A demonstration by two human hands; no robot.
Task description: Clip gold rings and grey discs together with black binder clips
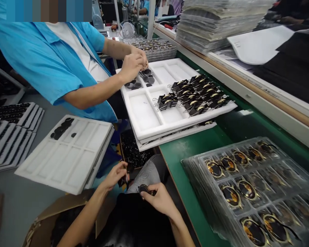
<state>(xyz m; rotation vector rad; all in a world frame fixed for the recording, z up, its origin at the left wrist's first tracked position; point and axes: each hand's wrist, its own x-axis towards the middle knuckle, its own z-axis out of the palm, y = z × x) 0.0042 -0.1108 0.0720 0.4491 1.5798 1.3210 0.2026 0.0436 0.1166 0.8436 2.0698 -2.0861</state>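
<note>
My right hand (161, 199) pinches a dark round watch-like piece (143, 188) above my lap, between thumb and fingers. To its left, my left hand (114, 176) is raised with its fingertips closed on something thin and shiny, too small to name. Below and beyond both hands, a box of small black parts (135, 151) sits under the table edge. On the right, a stack of clear plastic trays (195, 178) holds round gold-rimmed pieces with dark faces (230, 195).
A co-worker in a blue shirt (36, 61) handles dark discs (148, 79) over a white foam tray (144, 128) bearing binder clips (195, 96). Another foam tray (74, 164) stands at left, above a cardboard box (41, 223). Plastic sheets (211, 27) are stacked on the shelf.
</note>
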